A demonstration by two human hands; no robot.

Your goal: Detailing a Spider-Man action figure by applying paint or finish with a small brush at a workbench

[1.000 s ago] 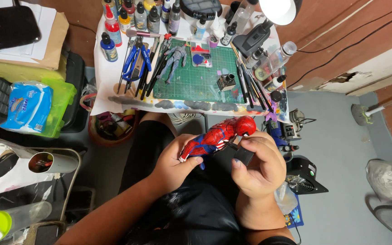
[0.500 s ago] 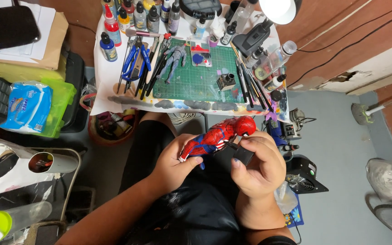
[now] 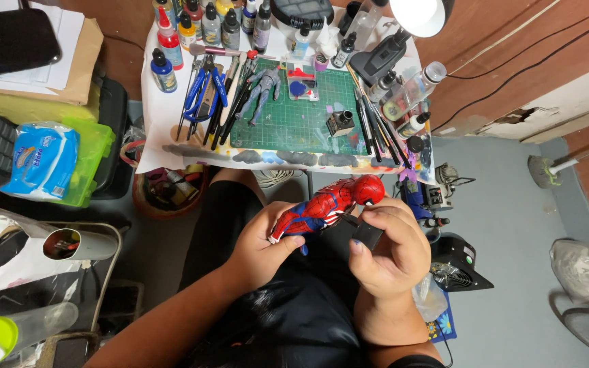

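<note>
A red and blue action figure [image 3: 325,204] lies across my lap, its red head pointing right. My left hand [image 3: 264,245] grips the figure's lower body from below. My right hand [image 3: 386,249] pinches a small dark block [image 3: 364,232] just under the figure's head and chest. Beyond my knees stands a small white table with a green cutting mat [image 3: 308,112]. On the mat lies a grey unpainted figure [image 3: 260,88] and a small black box [image 3: 340,123].
Paint bottles [image 3: 206,24] line the table's far edge. Blue-handled pliers [image 3: 202,92] and brushes [image 3: 376,126] flank the mat. A lamp [image 3: 420,15] hangs at upper right. A green bin holding a tissue pack [image 3: 42,163] sits left. A small black fan [image 3: 455,266] rests on the floor right.
</note>
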